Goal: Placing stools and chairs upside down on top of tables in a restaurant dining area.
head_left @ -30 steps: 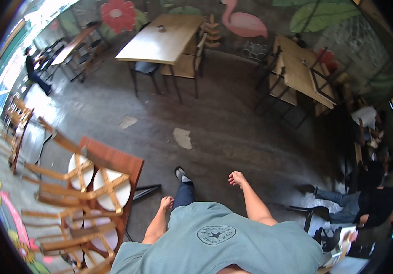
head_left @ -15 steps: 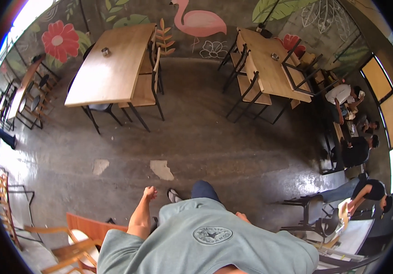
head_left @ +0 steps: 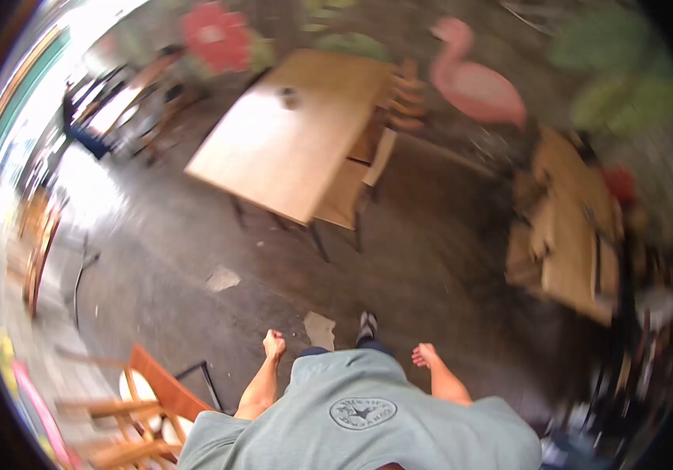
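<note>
My left hand [head_left: 274, 343] hangs low in front of my body, its fingers curled closed with nothing seen in them. On the other side my right hand [head_left: 424, 355] hangs loosely, fingers a little apart and holding nothing that shows. Neither touches anything. Below them one foot in a sandal [head_left: 368, 324] is forward on the dark concrete floor [head_left: 274, 266]. A pale worn patch [head_left: 320, 329] of floor lies between my left hand and that foot. The picture is smeared by motion toward its edges.
A long wooden table [head_left: 297, 133] with a small dark object on it stands ahead, a wooden chair [head_left: 352, 196] at its right side. Another table [head_left: 575, 235] with chairs is at right. Wooden chairs [head_left: 144, 407] stand close at lower left. A mural wall [head_left: 477, 78] closes the back.
The view has swung left, so tables and mural sit farther right. My right hand has come fully into sight, and the forward foot has changed. People at right are now blurred or out of view.
</note>
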A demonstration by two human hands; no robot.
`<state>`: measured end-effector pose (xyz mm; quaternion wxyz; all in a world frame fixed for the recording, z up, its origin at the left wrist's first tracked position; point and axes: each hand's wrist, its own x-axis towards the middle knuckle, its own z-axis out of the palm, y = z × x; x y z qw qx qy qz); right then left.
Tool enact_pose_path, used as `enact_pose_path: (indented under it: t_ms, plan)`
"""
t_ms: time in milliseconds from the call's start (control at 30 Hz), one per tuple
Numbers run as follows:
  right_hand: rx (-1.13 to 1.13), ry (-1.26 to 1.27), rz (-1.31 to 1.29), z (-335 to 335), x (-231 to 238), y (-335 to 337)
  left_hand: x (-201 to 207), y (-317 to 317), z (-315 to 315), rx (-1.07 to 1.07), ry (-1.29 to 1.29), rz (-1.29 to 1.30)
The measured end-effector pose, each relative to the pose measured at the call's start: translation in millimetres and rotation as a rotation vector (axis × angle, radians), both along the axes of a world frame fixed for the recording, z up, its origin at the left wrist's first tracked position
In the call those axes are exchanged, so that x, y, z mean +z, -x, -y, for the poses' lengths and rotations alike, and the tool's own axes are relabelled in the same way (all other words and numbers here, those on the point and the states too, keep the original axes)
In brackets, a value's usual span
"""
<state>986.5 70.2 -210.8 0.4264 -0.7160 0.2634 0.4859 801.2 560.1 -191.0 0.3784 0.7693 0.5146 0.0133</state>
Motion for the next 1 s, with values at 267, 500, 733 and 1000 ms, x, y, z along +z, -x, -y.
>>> enact_pose_path:
  t_ms: [267, 500, 733, 1000]
  plan:
    - [0.684, -0.064, 0.204, -180, 33, -245, 15, 73, 1, 0.559, 0.155, -0.338]
    - [0.957, -0.177, 0.12, -350, 14, -243, -15, 45, -4, 0.732, 0.581, -0.28]
    - [1.035, -0.086, 0.413, -484, 31, -210, -49, 48, -165, 0.668, 0.493, -0.179]
    - [1.355, -0.31, 0.391, -696, -43, -219, 4, 83, -436, 1.124, 0.254, 0.267]
